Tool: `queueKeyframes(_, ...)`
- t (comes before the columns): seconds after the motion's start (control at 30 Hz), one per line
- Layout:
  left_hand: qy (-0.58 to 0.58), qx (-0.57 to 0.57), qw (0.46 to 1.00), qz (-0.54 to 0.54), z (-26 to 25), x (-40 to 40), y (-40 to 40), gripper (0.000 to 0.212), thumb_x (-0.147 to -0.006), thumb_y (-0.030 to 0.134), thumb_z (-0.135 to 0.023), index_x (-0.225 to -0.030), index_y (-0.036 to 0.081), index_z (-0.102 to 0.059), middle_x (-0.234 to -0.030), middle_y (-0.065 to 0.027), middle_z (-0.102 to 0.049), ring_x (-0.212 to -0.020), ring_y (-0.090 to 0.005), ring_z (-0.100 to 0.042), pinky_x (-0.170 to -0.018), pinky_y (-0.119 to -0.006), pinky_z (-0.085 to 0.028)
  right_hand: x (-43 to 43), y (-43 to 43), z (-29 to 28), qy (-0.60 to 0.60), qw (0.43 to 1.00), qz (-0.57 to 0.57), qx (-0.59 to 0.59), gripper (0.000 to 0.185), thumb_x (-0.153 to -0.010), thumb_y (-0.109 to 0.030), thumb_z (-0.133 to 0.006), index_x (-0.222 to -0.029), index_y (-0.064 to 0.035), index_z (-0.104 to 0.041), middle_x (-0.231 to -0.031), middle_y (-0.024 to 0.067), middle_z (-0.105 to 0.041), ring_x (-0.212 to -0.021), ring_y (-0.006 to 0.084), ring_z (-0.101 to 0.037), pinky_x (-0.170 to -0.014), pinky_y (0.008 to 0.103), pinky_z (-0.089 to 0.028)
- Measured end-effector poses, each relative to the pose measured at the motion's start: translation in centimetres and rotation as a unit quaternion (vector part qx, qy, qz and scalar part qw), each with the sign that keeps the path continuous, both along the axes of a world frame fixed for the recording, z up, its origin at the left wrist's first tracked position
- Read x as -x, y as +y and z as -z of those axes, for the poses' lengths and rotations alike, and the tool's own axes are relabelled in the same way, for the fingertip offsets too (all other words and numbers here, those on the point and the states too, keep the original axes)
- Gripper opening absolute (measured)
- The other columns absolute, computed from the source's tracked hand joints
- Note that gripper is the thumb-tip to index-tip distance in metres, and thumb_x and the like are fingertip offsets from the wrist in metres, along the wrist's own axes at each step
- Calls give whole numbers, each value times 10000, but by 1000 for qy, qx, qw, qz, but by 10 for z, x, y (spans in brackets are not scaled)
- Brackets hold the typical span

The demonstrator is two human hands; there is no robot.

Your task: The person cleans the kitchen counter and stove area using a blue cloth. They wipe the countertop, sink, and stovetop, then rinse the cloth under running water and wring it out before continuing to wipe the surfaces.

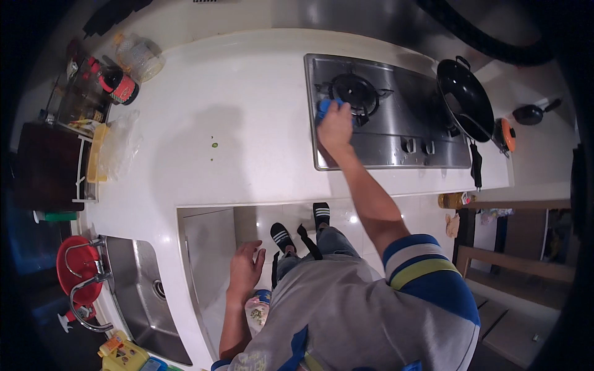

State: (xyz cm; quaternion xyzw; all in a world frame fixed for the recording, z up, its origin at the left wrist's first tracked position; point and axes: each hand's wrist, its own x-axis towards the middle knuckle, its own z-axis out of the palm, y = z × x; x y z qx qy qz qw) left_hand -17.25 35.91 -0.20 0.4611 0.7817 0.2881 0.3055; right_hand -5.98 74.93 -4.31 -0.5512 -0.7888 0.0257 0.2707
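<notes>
My right hand (337,126) presses a blue cloth (326,108) against the stainless-steel gas cooktop (394,120), just left of the black burner (353,92). Most of the cloth is covered by the fingers, so I cannot tell whether it is a rag or a sponge. My left hand (246,269) hangs in front of my body, over the floor side of the counter edge. Its fingers are apart and it holds nothing. Two control knobs (409,145) sit on the cooktop's front strip.
A black wok (465,99) stands tilted on the right burner. Small green scraps (215,145) lie on the white counter (195,92). To the left are a sauce bottle (119,86), a plastic bag (119,146), a steel sink (139,297) with a faucet (86,324), and a red basin (76,262).
</notes>
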Motion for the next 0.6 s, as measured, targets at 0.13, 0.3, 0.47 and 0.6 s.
queueKeyframes(0.13, -7, -2, 1000, 8, -4, 4, -2, 211, -912, 144, -669, -1075, 9, -670, -997, -188, -687, -835, -338, -682, -680, -423, -534, 54, -9, -7, 44, 975, -107, 190, 403, -774, -29, -651, -1176, -41, -627, -1119, 234, -562, -1040, 415, -600, -916, 467, -506)
queueKeyframes(0.3, -5, 41, 999, 15, -16, 5, -6, 227, -911, 155, -674, -1078, 0, -667, -1000, -195, -681, -837, -340, -677, -692, -418, -538, 41, -42, -19, 135, 975, -127, 120, 402, -785, 29, -596, -1172, -63, -649, -1100, 219, -540, -1042, 394, -582, -890, 478, -511)
queueKeyframes(0.47, 20, -5, 999, 33, 11, 11, -27, 226, -894, 142, -686, -1071, 1, -671, -979, -191, -684, -835, -333, -679, -723, -427, -536, 5, 8, -22, 33, 999, 9, 41, 384, -752, -5, -656, -1132, 14, -604, -1152, 225, -522, -1045, 416, -556, -883, 478, -514)
queueKeyframes(0.6, 21, 26, 999, 40, 17, 6, -25, 222, -891, 136, -687, -1065, -1, -675, -980, -191, -684, -839, -334, -680, -738, -433, -534, 25, -13, -13, -16, 976, -140, 163, 370, -769, -50, -648, -1139, -32, -651, -1218, 250, -548, -1099, 431, -595, -949, 455, -511)
